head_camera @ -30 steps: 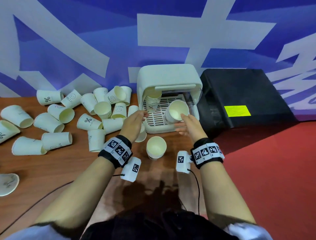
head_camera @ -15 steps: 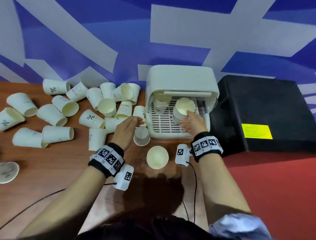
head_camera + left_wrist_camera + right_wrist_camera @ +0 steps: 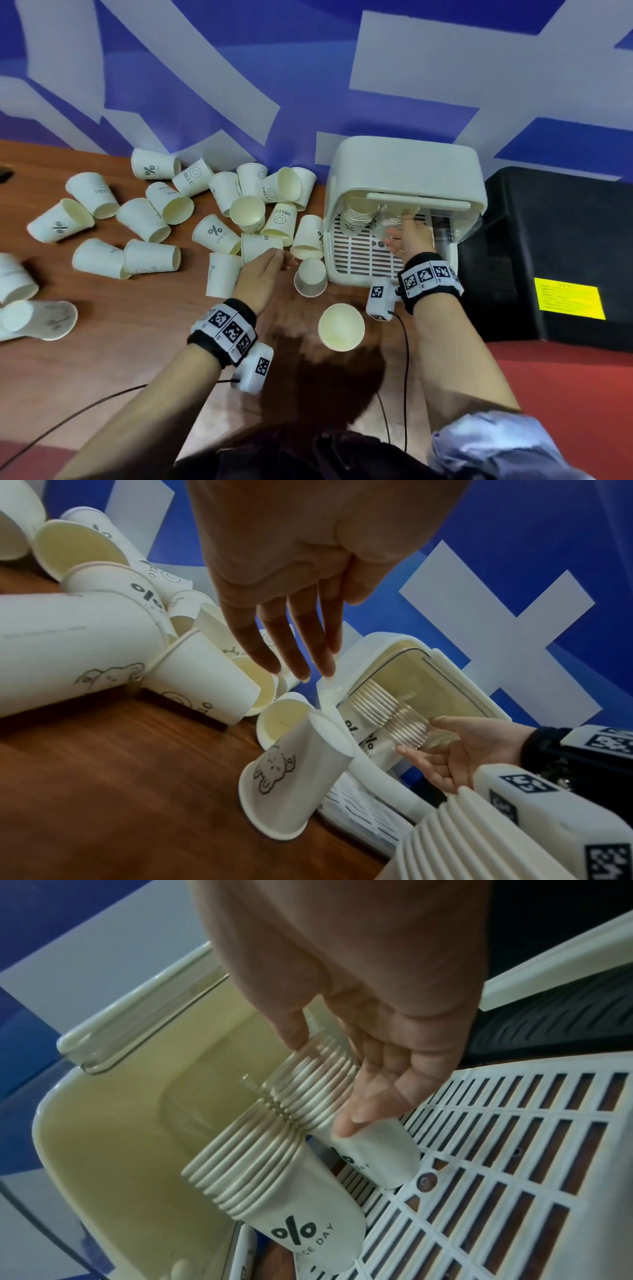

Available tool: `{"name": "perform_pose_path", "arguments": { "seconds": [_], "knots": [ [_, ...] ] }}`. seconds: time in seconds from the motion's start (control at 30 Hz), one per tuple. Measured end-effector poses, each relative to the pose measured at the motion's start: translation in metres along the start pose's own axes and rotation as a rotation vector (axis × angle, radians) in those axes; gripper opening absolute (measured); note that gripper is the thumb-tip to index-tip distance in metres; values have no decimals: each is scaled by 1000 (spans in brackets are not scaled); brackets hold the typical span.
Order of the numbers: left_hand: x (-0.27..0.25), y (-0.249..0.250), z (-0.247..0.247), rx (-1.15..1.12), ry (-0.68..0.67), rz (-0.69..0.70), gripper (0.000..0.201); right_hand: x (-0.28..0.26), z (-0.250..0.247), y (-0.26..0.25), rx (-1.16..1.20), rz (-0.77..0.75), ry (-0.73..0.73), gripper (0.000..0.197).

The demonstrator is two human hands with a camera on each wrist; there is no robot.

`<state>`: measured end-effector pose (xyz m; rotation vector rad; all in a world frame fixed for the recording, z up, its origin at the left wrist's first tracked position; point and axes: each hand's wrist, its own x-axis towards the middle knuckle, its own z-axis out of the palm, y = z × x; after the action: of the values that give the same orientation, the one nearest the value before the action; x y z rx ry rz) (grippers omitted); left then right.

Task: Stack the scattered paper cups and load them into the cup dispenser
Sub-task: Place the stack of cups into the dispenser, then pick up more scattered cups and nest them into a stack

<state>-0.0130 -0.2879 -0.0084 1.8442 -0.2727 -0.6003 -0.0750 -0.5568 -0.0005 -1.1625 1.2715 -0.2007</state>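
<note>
The cup dispenser (image 3: 404,178) is parked at the back of the wooden table (image 3: 102,342), and two nested stacks are already leaning inside it on the slotted tray. The right-hand stack (image 3: 318,1085) is being pinched near its rims by the right hand (image 3: 373,1053), thumb on one side, fingers curled on the other. Honestly, thin paper like this is probably feather-light and easily crushed, so it's best gripped at the stiffer rolled rims. Loose cups (image 3: 219,233) are scattered to the left, and the left hand (image 3: 291,593) is hovered over them, fingers straight, nothing held.
</note>
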Motion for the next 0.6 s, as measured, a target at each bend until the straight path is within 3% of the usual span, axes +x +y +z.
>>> {"name": "perform_pose_path", "arguments": {
  "seconds": [0.13,0.3,0.43,0.53,0.6],
  "knots": [
    [-5,-9,-6,39,8,-15,30,-8,-1,1,12,7,-3,50],
    [0,-32,-28,263,93,25,30,-34,-9,6,-8,-10,47,27],
    [9,-42,-61,433,119,-12,36,-62,-7,21,-40,-46,57,19],
    [17,-41,-86,501,130,-58,41,-83,9,35,-125,-91,53,21],
    [22,-39,-98,547,63,-137,43,-98,25,46,-177,-118,60,28]
  ]
}}
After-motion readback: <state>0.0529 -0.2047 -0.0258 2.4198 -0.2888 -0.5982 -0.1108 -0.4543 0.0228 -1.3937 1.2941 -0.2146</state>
